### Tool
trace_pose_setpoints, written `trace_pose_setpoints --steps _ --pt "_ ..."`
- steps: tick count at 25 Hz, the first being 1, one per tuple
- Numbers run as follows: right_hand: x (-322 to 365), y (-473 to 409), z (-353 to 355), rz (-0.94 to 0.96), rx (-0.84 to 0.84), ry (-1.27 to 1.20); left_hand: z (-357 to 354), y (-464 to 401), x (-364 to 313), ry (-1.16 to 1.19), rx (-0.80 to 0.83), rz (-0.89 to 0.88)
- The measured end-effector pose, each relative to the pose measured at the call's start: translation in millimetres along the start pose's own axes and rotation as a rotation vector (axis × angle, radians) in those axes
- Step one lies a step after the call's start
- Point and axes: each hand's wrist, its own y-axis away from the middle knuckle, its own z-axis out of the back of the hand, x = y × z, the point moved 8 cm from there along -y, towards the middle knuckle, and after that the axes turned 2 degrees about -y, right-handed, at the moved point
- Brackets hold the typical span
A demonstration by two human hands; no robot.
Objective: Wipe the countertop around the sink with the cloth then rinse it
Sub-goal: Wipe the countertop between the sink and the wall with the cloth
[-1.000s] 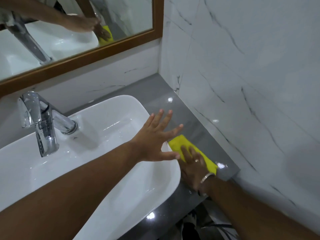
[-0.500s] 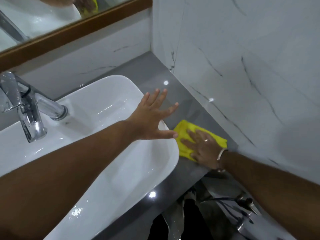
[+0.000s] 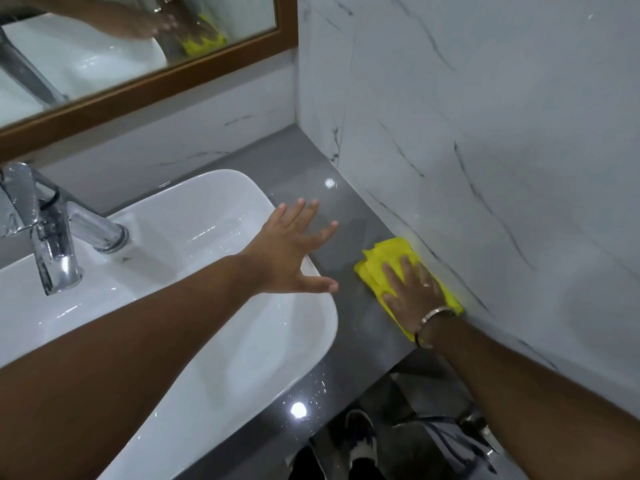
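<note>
A folded yellow cloth (image 3: 384, 259) lies on the grey countertop (image 3: 311, 174), right of the white sink (image 3: 194, 244) and against the marble side wall. My right hand (image 3: 412, 289) presses flat on the cloth with its fingers spread, a bracelet on the wrist. My left hand (image 3: 294, 251) hovers open over the sink's right rim, fingers apart and holding nothing. The chrome tap (image 3: 45, 223) stands at the back left of the sink; no water runs from it.
A wood-framed mirror (image 3: 145, 81) hangs on the back wall above the sink. The marble wall (image 3: 485, 150) bounds the counter on the right. The counter's front edge drops to the floor, where a shoe (image 3: 360, 434) and a hose fitting (image 3: 481, 427) show.
My right hand has slid the cloth across the counter from beside the sink rim over to the wall. The left hand stays open above the rim. The view has tilted up a little.
</note>
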Motion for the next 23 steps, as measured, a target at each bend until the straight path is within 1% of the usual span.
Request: trace_pose_setpoints --steps 1,2,3,5,6,7,8,9,10,11,12,13,14,15,17,18,19,20,21,23 --pt "-1 1 -1 -0.111 -0.024 -0.073 0 0 0 -0.003 0.011 0.008" --pt "16 12 -8 -0.120 -0.021 -0.095 0 0 0 -0.011 0.022 0.016" --pt "45 30 -18 -0.028 -0.037 -0.087 -1 -1 1 -0.025 0.032 0.023" --pt "103 81 -30 0.334 -0.072 -0.048 0 0 -1 -0.048 0.057 0.036" --pt "109 91 -33 0.480 -0.030 -0.029 0 2 -1 -0.075 0.060 0.045" --pt "101 84 -31 0.543 -0.041 0.032 1 5 -1 -0.109 0.044 0.070" --pt "83 67 -25 0.488 -0.072 0.082 4 14 -3 -0.125 0.003 0.117" --pt "61 46 -17 0.359 -0.111 0.107 8 29 -6 -0.105 -0.048 0.174" --pt "41 28 -6 0.190 -0.104 0.085 6 51 -10 -0.061 -0.082 0.229" --pt "25 21 -2 0.044 -0.058 0.033 -2 78 -13 -0.011 -0.079 0.292" --pt "24 24 -2 -0.032 -0.024 -0.015 -15 113 -13 0.024 -0.070 0.373" --pt "32 30 -4 -0.051 -0.048 -0.040 -26 149 -12 0.047 -0.060 0.448" --pt "50 42 -5 -0.031 -0.048 -0.062 -38 189 -8 0.064 -0.044 0.539" --pt "72 53 -9 0.037 -0.022 -0.080 -48 225 1 0.081 -0.018 0.636" --pt "107 80 -28 0.242 0.075 -0.040 -61 282 17 0.136 0.030 0.833" --pt "113 87 -31 0.317 0.093 0.001 -63 300 21 0.145 0.025 0.897" --pt "108 84 -29 0.360 0.068 0.006 -63 310 23 0.135 0.006 0.920" --pt "97 75 -26 0.345 0.055 -0.008 -61 316 21 0.125 -0.019 0.925" --pt "80 64 -24 0.278 0.013 -0.032 -59 318 18 0.128 -0.048 0.933" --pt "54 56 -19 0.070 -0.062 -0.079 -56 323 15 0.162 -0.107 0.975"
